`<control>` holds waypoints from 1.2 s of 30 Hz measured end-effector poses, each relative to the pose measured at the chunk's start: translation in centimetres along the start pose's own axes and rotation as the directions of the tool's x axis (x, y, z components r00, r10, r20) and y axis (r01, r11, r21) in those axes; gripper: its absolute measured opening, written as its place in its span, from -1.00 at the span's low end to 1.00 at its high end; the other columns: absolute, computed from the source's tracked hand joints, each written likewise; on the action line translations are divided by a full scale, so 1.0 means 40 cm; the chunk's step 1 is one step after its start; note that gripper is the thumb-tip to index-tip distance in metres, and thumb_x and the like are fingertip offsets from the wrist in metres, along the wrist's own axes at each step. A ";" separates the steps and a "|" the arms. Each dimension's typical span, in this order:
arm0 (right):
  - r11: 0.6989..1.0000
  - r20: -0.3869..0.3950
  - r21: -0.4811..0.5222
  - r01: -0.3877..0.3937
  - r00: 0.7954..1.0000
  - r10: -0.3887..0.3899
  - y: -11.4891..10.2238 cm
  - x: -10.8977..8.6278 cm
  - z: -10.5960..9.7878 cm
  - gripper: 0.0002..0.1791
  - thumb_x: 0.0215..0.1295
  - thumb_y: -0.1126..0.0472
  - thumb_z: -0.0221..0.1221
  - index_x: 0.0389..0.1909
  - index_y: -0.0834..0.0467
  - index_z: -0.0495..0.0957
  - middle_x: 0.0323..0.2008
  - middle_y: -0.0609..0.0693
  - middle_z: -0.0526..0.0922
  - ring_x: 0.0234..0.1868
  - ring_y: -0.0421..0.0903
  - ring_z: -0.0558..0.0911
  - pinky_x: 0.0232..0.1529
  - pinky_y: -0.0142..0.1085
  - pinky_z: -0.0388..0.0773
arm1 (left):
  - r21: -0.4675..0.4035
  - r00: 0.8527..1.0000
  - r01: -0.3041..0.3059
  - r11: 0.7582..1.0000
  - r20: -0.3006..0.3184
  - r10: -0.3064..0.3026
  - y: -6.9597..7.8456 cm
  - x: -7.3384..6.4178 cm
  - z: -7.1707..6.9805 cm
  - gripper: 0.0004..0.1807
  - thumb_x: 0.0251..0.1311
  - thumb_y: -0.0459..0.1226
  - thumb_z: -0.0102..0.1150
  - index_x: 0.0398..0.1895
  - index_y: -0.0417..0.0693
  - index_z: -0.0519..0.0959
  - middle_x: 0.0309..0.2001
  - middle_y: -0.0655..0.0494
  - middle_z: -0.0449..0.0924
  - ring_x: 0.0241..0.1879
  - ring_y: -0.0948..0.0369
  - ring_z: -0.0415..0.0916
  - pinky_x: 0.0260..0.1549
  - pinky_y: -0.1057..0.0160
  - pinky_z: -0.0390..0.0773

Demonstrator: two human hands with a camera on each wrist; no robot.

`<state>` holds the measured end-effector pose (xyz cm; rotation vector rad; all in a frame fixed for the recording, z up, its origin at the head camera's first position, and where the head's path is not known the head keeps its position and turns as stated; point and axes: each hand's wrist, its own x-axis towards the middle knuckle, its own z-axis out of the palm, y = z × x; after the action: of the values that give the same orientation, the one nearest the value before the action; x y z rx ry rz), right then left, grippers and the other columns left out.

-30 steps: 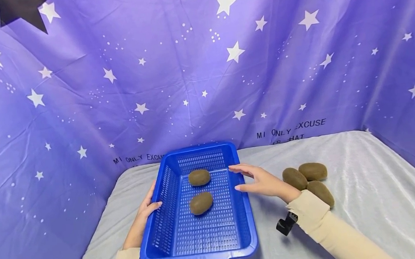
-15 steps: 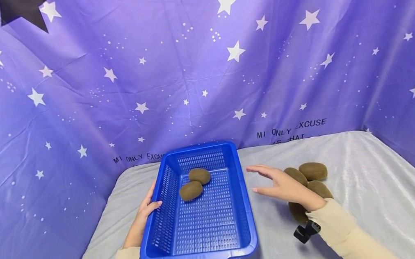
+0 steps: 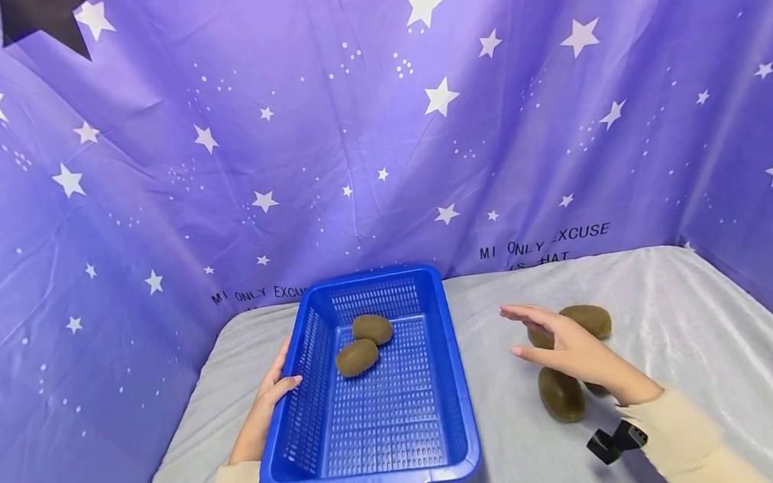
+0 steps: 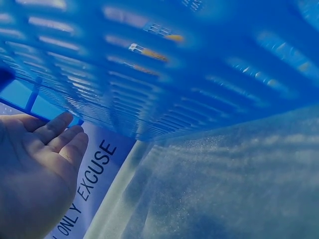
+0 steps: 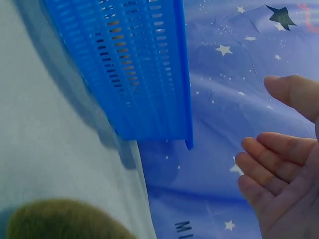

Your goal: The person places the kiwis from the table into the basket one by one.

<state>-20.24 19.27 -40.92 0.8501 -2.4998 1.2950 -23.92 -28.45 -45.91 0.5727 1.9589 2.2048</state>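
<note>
A blue perforated plastic basket (image 3: 467,418) stands in the middle of the head view. Inside it two brown kiwis, a rear kiwi (image 3: 372,329) and a front kiwi (image 3: 357,357), lie close together toward the back left. My left hand (image 3: 268,401) holds the basket's left rim, thumb over the edge and fingers along the outer wall. To the right of the basket, my right hand (image 3: 571,348) hovers with spread fingers and nothing in it. It partly hides several kiwis, among them a near kiwi (image 3: 562,395) and a far kiwi (image 3: 588,321).
A pale grey cloth (image 3: 698,337) covers the table. Purple curtains (image 3: 348,122) with white stars hang behind it and at both sides. A black wrist camera (image 3: 614,442) juts from the right sleeve.
My right hand has drawn away from the basket's right rim to over the loose kiwis. Inside the basket, the front kiwi has shifted left and back against the other. The left hand stays put.
</note>
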 end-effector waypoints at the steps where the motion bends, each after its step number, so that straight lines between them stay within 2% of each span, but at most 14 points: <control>1: 1.000 -0.005 -0.003 -0.002 1.000 0.002 0.003 -0.005 -0.005 -0.40 0.19 0.24 0.25 0.26 0.25 0.35 0.21 0.14 0.45 0.22 -0.17 0.39 0.16 -0.67 0.15 | -0.002 1.000 0.003 1.000 -0.006 -0.003 0.002 0.001 0.001 -0.17 0.18 -0.51 -0.23 0.46 -0.23 -0.37 0.41 -0.45 -0.38 0.10 0.38 0.37 -0.02 0.34 0.48; 5: 1.000 -0.020 -0.022 0.009 1.000 -0.010 0.017 -0.029 -0.023 -0.40 0.16 0.27 0.27 0.24 0.26 0.36 0.19 0.13 0.46 0.20 -0.42 0.35 0.15 -0.68 0.17 | -0.015 0.999 0.031 0.999 -0.018 -0.031 0.008 0.000 0.004 -0.16 0.18 -0.51 -0.23 0.46 -0.21 -0.39 0.42 -0.41 -0.36 0.09 0.36 0.39 -0.03 0.31 0.50; 7: 1.000 -0.033 -0.022 0.015 0.999 -0.016 0.025 -0.043 -0.033 -0.40 0.15 0.30 0.27 0.23 0.29 0.37 0.19 0.06 0.47 0.18 -0.47 0.33 0.14 -0.68 0.18 | -0.020 0.999 0.037 0.999 -0.009 -0.037 0.009 0.000 0.005 -0.16 0.19 -0.51 -0.24 0.47 -0.18 -0.39 0.43 -0.40 -0.36 0.11 0.34 0.38 -0.02 0.30 0.49; 12: 0.999 -0.054 0.019 0.046 0.998 -0.045 0.041 -0.073 -0.051 -0.42 0.12 0.40 0.25 0.21 0.32 0.38 0.16 -0.12 0.48 0.17 -0.46 0.36 0.13 -0.68 0.19 | -0.030 0.999 0.034 0.999 0.010 -0.034 0.009 0.001 0.005 -0.16 0.20 -0.50 -0.25 0.48 -0.14 -0.38 0.43 -0.39 -0.35 0.13 0.31 0.37 0.00 0.28 0.49; 20: 1.000 0.001 0.024 0.016 1.000 -0.016 0.056 -0.115 -0.049 -0.45 0.15 0.36 0.25 0.20 0.27 0.40 0.18 -0.05 0.46 0.18 -0.49 0.32 0.11 -0.69 0.18 | -0.007 0.999 0.008 1.000 -0.032 -0.008 0.004 -0.002 0.006 -0.17 0.17 -0.52 -0.23 0.48 -0.17 -0.32 0.40 -0.44 -0.34 0.08 0.38 0.39 -0.03 0.34 0.49; 23: 1.000 -0.018 0.019 0.023 1.000 -0.023 0.067 -0.126 -0.053 -0.45 0.13 0.39 0.25 0.19 0.27 0.41 0.17 0.00 0.47 0.19 -0.50 0.31 0.12 -0.69 0.17 | -0.011 0.999 0.014 1.000 -0.033 -0.014 0.001 -0.002 0.008 -0.17 0.18 -0.52 -0.22 0.47 -0.18 -0.33 0.41 -0.44 -0.33 0.08 0.37 0.40 -0.04 0.33 0.49; 27: 0.999 -0.052 0.010 0.030 0.998 -0.030 0.084 -0.147 -0.063 -0.45 0.09 0.43 0.25 0.17 0.31 0.41 0.17 -0.09 0.46 0.17 -0.51 0.32 0.11 -0.70 0.18 | -0.013 1.000 0.021 1.000 -0.016 -0.021 0.000 -0.001 0.009 -0.17 0.19 -0.51 -0.24 0.47 -0.19 -0.36 0.41 -0.43 -0.34 0.09 0.37 0.39 -0.02 0.33 0.48; 29: 1.000 -0.071 0.003 0.012 0.997 -0.012 0.094 -0.159 -0.069 -0.45 0.08 0.43 0.26 0.16 0.33 0.42 0.16 -0.18 0.45 0.16 -0.52 0.33 0.10 -0.71 0.18 | -0.009 1.000 0.012 1.000 -0.014 -0.013 -0.001 0.002 0.009 -0.17 0.19 -0.51 -0.24 0.47 -0.18 -0.35 0.41 -0.44 -0.35 0.10 0.38 0.38 -0.01 0.34 0.47; 36: 0.998 -0.124 -0.034 -0.058 0.991 0.053 0.127 -0.185 -0.083 -0.46 0.09 0.40 0.27 0.15 0.33 0.42 0.12 -0.26 0.46 0.12 -0.55 0.32 0.09 -0.74 0.14 | -0.004 1.000 -0.016 1.000 -0.014 0.016 0.001 0.002 0.006 -0.17 0.17 -0.52 -0.23 0.48 -0.15 -0.32 0.38 -0.48 -0.37 0.10 0.39 0.38 -0.02 0.35 0.48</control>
<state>-17.41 27.16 -45.53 0.6759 -2.4594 1.2718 -23.92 -28.21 -45.85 0.5757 1.9635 2.2270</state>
